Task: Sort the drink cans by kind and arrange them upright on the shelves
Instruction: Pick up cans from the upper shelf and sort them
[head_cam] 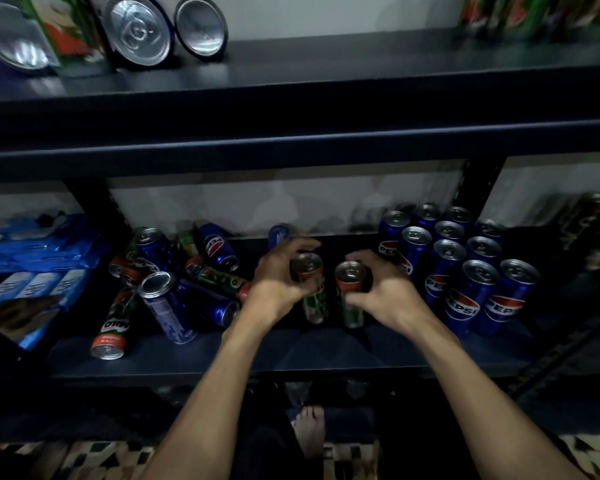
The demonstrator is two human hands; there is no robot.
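Note:
Two green Milo cans stand upright side by side in the middle of the lower shelf (291,358). My left hand (278,275) grips the left Milo can (314,303) near its top. Around the right Milo can (352,310) curl the fingers of my right hand (381,282). To the right, several blue Pepsi cans (465,271) stand upright in rows. On the left lies a jumbled pile of Pepsi and Milo cans (174,282), most of them on their sides, with one Milo can (113,323) near the front edge.
Blue packets (32,265) fill the left end of the lower shelf. The upper shelf (326,71) carries cans lying on their sides at the left (139,32) and green cans at the far right (534,12). My bare foot (309,427) shows below on a patterned floor.

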